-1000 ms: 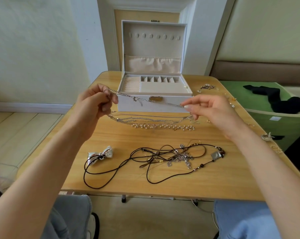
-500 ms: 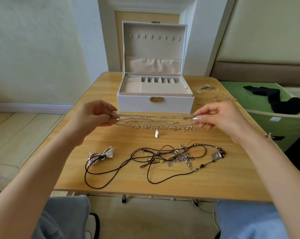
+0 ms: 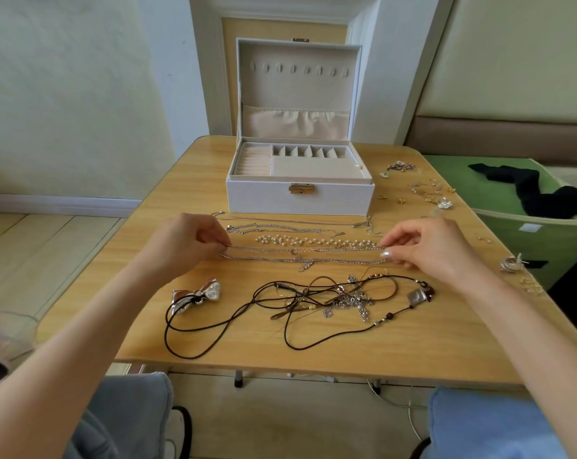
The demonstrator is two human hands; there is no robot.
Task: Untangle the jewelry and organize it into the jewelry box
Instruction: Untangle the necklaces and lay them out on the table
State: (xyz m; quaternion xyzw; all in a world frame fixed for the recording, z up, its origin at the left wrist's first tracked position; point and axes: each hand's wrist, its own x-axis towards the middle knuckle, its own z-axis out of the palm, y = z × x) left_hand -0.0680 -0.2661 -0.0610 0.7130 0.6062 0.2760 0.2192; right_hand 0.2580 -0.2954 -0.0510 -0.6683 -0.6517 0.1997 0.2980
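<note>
Lowered since a second ago: chain went from stretched in the air in front of the box down to the surface, and both hands dropped with it toward the person. It lay pulled out straight, doubled into two near-parallel strands, with a small leaf-like charm off the near strand at mid-length. No knots showed, so judged untangled and being laid into the row of sorted pieces, not yet boxed.

Left hand pinched the chain's left end, fingers curled over it. Right hand pinched the right end between thumb and fingertips. Hands were well apart with the chain spanning between them. Could not tell whether it fully rested on the surface or sat just above it.

Just beyond the chain lay a pearl strand, then thin silver chains laid straight, then the box with its lid up and nothing visible in the compartments. Nearer than the chain sat the cord tangle with silver charms, knotted, and a bow to its left. Loose earrings were scattered right of the box.

Most of the task judged left: tangle not worked, nothing in the box.
</note>
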